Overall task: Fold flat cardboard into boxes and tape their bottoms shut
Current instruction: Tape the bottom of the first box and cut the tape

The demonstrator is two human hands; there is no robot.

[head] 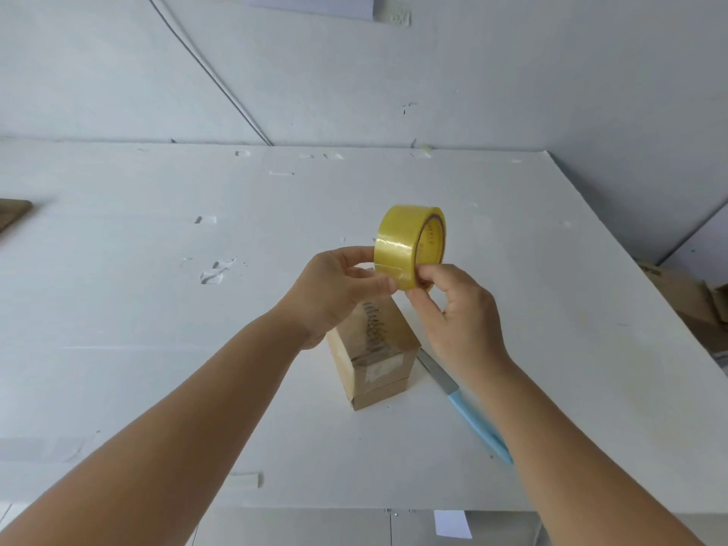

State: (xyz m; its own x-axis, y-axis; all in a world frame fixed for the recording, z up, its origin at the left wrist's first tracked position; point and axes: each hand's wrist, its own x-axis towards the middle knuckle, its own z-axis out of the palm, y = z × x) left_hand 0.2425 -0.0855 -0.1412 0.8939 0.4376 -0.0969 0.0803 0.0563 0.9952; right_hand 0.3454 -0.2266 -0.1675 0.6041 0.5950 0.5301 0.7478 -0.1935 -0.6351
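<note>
A yellow roll of clear tape (pixel 407 238) is held up above the white table (pixel 157 348). My right hand (pixel 453 313) grips the roll's lower edge, with fingers through its core. My left hand (pixel 342 285) pinches at the roll's lower left side, where a tape edge shows. Below the hands stands a small brown cardboard box (pixel 374 356), folded up, with tape across its top face and dark print on it. The box's far end is hidden behind my left hand.
A knife with a light blue handle (pixel 472 415) lies on the table right of the box, partly under my right forearm. Bits of old tape (pixel 214 271) stick to the table top. Brown cardboard (pixel 685 297) lies off the table's right edge.
</note>
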